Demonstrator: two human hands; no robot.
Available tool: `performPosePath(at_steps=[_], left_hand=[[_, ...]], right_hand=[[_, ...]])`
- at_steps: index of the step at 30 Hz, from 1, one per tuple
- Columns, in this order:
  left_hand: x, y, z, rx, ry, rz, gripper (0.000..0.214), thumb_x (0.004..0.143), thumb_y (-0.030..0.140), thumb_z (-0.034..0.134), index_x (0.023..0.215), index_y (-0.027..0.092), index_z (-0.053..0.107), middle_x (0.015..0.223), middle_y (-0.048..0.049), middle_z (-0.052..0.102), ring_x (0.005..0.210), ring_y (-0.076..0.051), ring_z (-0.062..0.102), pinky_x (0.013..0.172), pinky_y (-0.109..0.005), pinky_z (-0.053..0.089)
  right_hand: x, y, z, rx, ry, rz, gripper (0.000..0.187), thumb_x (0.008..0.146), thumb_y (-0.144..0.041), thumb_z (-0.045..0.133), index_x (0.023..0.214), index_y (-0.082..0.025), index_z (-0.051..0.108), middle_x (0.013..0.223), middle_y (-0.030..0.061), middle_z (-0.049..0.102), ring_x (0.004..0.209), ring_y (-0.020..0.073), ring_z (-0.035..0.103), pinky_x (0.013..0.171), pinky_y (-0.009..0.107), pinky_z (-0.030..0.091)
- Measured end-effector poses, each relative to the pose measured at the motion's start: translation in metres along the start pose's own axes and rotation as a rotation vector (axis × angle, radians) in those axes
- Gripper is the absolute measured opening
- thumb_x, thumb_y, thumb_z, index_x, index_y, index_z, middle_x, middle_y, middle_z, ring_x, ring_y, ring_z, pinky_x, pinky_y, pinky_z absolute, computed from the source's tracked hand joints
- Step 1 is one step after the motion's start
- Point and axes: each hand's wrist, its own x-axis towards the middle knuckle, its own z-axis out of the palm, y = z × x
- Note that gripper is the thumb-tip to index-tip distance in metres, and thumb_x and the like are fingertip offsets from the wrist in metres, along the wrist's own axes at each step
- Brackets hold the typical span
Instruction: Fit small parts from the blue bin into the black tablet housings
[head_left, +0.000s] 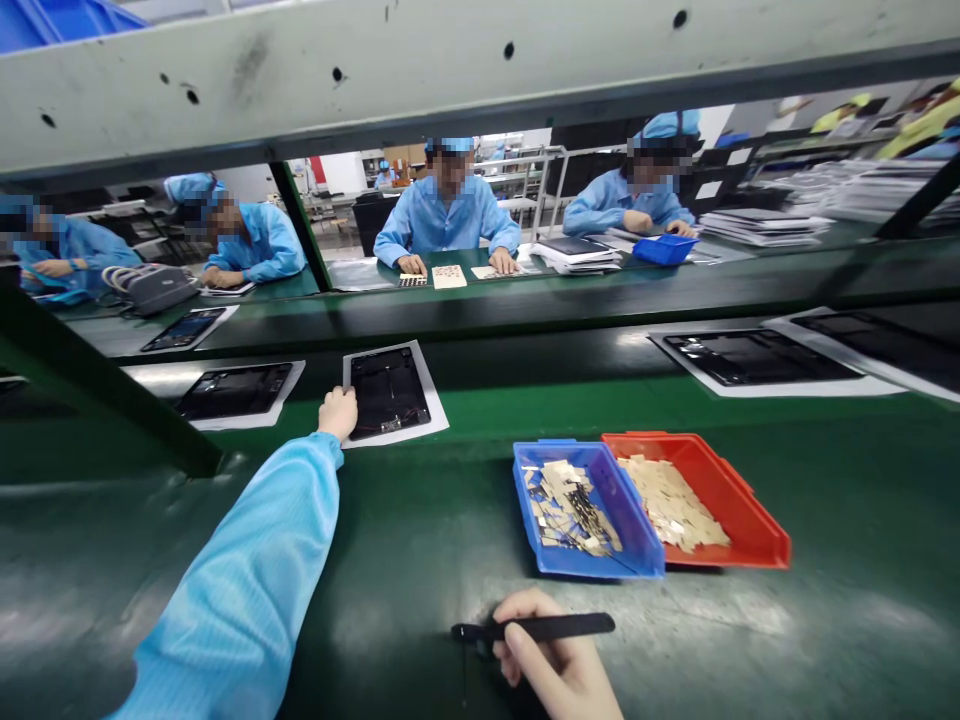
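Observation:
My left hand (339, 412) reaches out to the far side of the bench, its fingers closed on the left edge of a tablet housing (388, 390). That housing is black, with small parts inside, and lies on a white sheet (435, 405). Close to me, my right hand (551, 655) grips slim black tweezers (574, 627), held nearly level above the green bench. Beyond it stand a blue bin (637, 535) of pale tabs and small dark strips, and a red bin (750, 530) of pale pieces. Both bins are apart from my hands.
More tablet housings on white sheets lie along the dark strip: one at left (236, 392), another at right (757, 357). A green post (112, 375) slants at left, and a pale beam (420, 75) crosses overhead. Several co-workers in blue sit opposite.

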Motion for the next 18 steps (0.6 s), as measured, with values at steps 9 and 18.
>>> performPosePath(at_steps=[9, 18], left_hand=[[0.008, -0.011, -0.014, -0.232, -0.026, -0.326, 0.035, 0.088, 0.033, 0.055, 0.118, 0.014, 0.052, 0.119, -0.0105, 0.053, 0.104, -0.023, 0.055, 0.087, -0.043, 0.048], [0.008, -0.018, -0.037, -0.739, -0.105, -0.395, 0.030, 0.088, 0.032, 0.055, 0.113, 0.014, 0.054, 0.112, -0.0080, 0.057, 0.097, -0.021, 0.058, 0.081, -0.039, 0.051]], right_hand=[[0.005, 0.005, -0.003, 0.021, -0.031, 0.007, 0.036, 0.073, -0.052, 0.066, 0.080, -0.017, 0.061, 0.062, 0.0008, 0.058, 0.055, 0.0135, 0.053, 0.056, 0.028, 0.042], [0.011, 0.009, -0.004, 0.108, 0.010, -0.052, 0.033, 0.077, -0.048, 0.064, 0.083, -0.016, 0.058, 0.058, -0.0016, 0.056, 0.050, 0.0108, 0.049, 0.050, 0.024, 0.036]])
